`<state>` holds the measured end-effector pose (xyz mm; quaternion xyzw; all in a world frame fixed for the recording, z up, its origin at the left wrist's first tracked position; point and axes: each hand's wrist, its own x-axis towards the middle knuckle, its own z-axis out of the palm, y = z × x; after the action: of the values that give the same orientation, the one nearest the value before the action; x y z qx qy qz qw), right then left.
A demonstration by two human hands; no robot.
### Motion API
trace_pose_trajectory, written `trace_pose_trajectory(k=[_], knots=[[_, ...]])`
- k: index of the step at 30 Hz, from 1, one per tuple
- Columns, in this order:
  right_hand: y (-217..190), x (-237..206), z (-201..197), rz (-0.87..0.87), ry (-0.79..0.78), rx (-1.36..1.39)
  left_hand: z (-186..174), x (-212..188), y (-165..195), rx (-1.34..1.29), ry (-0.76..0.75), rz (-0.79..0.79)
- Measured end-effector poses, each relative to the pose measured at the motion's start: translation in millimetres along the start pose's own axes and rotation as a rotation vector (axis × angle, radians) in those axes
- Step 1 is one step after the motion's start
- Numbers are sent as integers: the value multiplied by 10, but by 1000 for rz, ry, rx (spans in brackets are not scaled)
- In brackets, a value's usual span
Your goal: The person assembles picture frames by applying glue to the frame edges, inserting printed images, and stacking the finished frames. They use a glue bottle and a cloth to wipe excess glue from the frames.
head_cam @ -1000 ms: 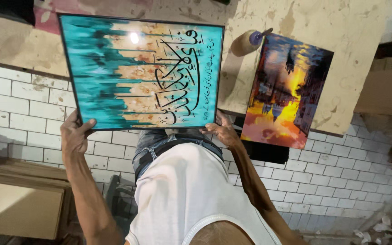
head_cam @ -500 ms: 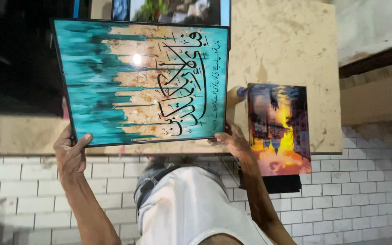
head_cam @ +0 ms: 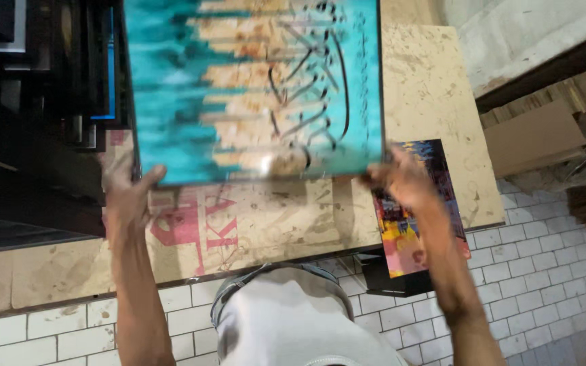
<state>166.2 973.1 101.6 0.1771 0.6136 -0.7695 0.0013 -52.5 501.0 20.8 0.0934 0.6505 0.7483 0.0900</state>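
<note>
While both arms stretch forward, the teal painting (head_cam: 252, 88) sits up over the bench (head_cam: 293, 217), its top edge cut off by the picture's edge. Left hand (head_cam: 125, 196) has its grip clamped on the painting's lower left corner, thumb hooked along the bottom edge; right hand (head_cam: 401, 181) grips the lower right corner. Just beside that right corner, a small colourful picture (head_cam: 418, 224) lies on the bench, partly under the right wrist.
</note>
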Motion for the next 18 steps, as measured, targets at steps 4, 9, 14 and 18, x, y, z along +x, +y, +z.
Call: trace_pose_trajectory(k=[4, 9, 14, 18], knots=[[-475, 981, -260, -72, -104, -172, 162, 946, 230, 237, -18, -43], [-488, 2193, -548, 35, -200, -42, 350, 1934, 321, -94, -150, 75], [-97, 2637, -589, -373, -294, -640, 279, 2218, 92, 176, -94, 47], [166, 2715, -501, 111, -179, -141, 252, 2234, -207, 64, -136, -16]])
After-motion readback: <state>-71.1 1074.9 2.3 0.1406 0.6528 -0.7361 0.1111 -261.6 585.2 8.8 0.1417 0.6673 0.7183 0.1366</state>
